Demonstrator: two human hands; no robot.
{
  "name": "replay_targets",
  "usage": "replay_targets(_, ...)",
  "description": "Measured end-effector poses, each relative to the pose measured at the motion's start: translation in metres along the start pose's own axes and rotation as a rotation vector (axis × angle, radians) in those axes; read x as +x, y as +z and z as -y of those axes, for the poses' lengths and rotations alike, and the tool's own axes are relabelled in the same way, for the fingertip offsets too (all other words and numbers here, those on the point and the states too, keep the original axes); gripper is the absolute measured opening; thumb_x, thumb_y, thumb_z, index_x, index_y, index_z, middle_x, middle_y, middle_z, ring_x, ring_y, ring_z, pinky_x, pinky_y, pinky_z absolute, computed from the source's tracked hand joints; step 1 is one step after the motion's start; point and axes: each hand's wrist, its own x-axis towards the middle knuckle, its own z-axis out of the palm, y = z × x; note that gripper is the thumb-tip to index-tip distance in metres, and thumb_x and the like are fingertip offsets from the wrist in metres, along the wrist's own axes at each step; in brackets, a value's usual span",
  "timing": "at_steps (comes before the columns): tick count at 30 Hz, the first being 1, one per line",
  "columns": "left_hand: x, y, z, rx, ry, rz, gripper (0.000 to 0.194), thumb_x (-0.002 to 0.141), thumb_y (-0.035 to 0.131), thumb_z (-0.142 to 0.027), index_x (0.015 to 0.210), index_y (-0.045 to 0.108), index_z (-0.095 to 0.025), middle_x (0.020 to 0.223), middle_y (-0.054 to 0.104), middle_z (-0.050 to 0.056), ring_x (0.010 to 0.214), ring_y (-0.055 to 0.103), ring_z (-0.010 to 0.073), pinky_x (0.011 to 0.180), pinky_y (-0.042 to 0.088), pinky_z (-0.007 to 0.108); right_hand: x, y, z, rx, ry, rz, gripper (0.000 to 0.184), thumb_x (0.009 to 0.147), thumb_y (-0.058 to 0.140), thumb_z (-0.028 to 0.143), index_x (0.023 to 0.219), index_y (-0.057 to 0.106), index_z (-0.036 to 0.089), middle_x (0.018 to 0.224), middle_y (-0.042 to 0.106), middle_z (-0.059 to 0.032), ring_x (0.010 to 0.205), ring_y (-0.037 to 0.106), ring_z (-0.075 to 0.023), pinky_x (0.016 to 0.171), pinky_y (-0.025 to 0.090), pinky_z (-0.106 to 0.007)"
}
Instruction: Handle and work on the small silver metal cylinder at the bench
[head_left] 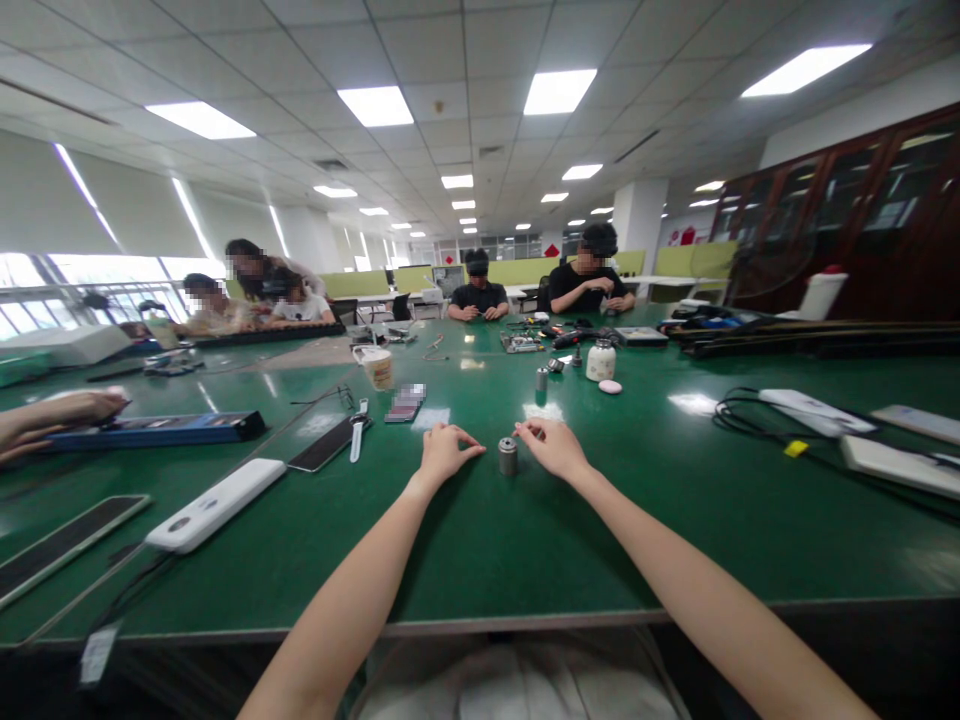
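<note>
A small grey metal cylinder (508,459), much like a little motor body, stands upright on the green table between my hands. On its left, my left hand (448,452) rests at the tabletop with thumb and fingers stretched toward it, a small gap apart and holding nothing. From the right, my right hand (555,448) has its thumb and fingertips pinched together at the cylinder's top edge. Whatever is in that pinch is too small to make out. Farther back stands a second metal cylinder (541,379), beside a small dark part (555,366).
A white jar (601,361) and pink lid (610,387) stand beyond my right hand. Leftward lie a watch (360,430), a dark phone (322,446) and a white power strip (217,505). Cables (739,415) lie right. A co-worker's hand (71,410) touches a blue case (161,429).
</note>
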Motion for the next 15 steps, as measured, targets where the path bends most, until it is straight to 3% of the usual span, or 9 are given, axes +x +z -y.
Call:
replay_targets(5,-0.002,0.002,0.004,-0.002,-0.055,-0.006,0.025,0.069,0.073,-0.049,0.084,0.078,-0.031,0.096,0.073,0.007,0.099,0.051,0.0315,0.087,0.038,0.044,0.000,0.001,-0.001,-0.010,-0.008,0.006,0.034,0.089,0.046,0.045,0.083,0.073,0.025,0.073,0.070,-0.0011,0.060,0.056,-0.0145,0.053,0.034,-0.024)
replay_targets(10,-0.001,0.004,-0.002,-0.027,-0.055,-0.060,0.017,0.070,0.073,-0.043,0.076,0.077,-0.027,0.093,0.073,0.007,0.100,0.052,0.0312,0.089,0.037,0.045,0.000,0.001,-0.001,-0.028,-0.017,0.026,0.035,0.089,0.046,0.045,0.082,0.073,0.024,0.072,0.069,-0.0013,0.060,0.056,-0.0145,0.053,0.034,-0.024)
replay_targets(15,0.003,0.000,-0.020,-0.180,0.062,-0.128,0.019,0.084,0.062,-0.038,0.086,0.074,-0.024,0.090,0.074,0.004,0.091,0.060,0.0235,0.087,0.042,0.037,0.000,0.000,-0.001,-0.038,-0.024,0.033,0.035,0.090,0.045,0.044,0.083,0.073,0.024,0.073,0.070,-0.0015,0.062,0.058,-0.0151,0.055,0.035,-0.024)
